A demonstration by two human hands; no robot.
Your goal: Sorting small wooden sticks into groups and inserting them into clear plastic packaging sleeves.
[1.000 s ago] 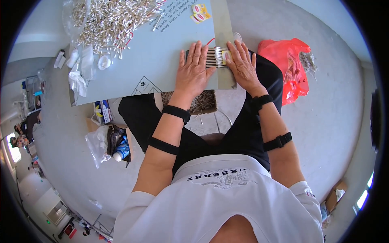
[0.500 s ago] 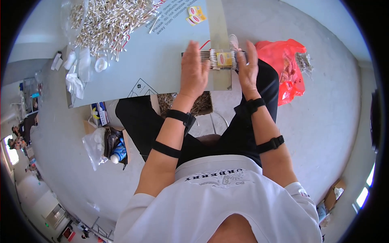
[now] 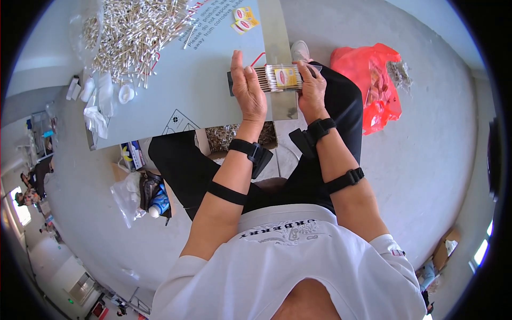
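My right grip (image 3: 312, 89) was pinching the near end of the swab pack (image 3: 273, 79), probably to steady it. Left grip (image 3: 249, 98) was loose, fingers straight, beside the other end, maybe as a stop. Spare swabs (image 3: 138, 37) sat forward-left of both on the desk (image 3: 208, 98).

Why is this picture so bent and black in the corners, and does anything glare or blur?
Head view: fisheye distortion bends straight edges toward the rim, with black corners; head view: the window at right glares white; head view: the left hand and right hand look fairly sharp.
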